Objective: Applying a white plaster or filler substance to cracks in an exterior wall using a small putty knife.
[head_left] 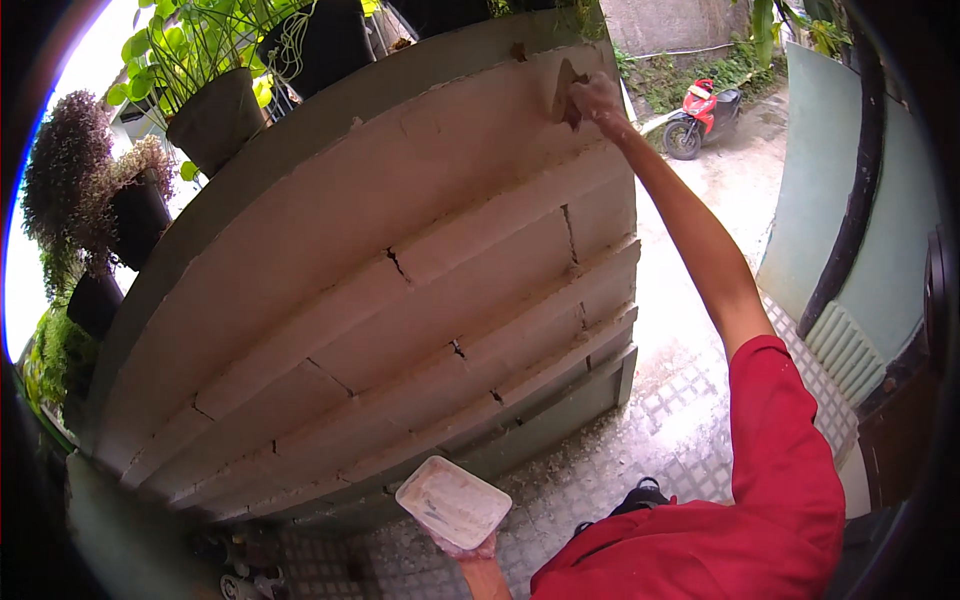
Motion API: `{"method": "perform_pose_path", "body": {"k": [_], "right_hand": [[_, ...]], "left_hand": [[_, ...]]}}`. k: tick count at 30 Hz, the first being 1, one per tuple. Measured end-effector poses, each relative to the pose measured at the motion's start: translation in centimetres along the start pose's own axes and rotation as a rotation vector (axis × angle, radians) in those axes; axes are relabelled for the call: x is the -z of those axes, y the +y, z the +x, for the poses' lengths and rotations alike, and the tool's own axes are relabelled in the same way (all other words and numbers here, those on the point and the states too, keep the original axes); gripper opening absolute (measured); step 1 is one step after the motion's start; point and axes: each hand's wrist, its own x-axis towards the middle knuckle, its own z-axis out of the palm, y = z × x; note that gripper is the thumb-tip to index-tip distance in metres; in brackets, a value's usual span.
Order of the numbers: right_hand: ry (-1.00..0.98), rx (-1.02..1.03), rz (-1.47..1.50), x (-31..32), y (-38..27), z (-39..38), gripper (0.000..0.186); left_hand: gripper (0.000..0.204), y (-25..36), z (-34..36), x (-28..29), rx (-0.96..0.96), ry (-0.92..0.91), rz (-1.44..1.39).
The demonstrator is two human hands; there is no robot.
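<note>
My right arm reaches far up to the top right corner of a block wall (330,220). In my right hand (597,100) is a putty knife (563,92), its flat blade against the smoothed upper band of the wall. Pale paste coats the fingers. Low in front of me, my left hand (466,546) supports a shallow white rectangular tray (455,502) from below, with whitish residue smeared inside. Most of the left fingers are hidden under the tray. Below the smoothed band, the wall shows rows of blocks with ledges and cracked, open joints.
Potted plants (215,120) line the wall's top edge, with more hanging at the left. Crumbs lie on the tiled floor (560,470) at the wall's foot. Beyond the wall's right end stands a red motorbike (703,115). A green panel (830,180) and dark pole (858,190) are at right.
</note>
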Motion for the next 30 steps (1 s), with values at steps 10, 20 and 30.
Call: {"method": "perform_pose_path", "body": {"k": [10,20,30], "right_hand": [[0.014,0.492,-0.678,-8.3,-5.6,-3.0,0.024],[0.007,0.586,-0.597,-9.4,-8.5,-10.2,0.030],[0.370,1.044,-0.445,-7.1,-1.1,-3.0,0.047]], "left_hand": [[0.056,0.5,-0.2,1.2,-0.083,0.042,0.039],[0.055,0.0,1.6,-0.7,-0.030,-0.017,0.011],[0.058,0.2,0.5,-0.1,-0.025,0.055,-0.015]]}}
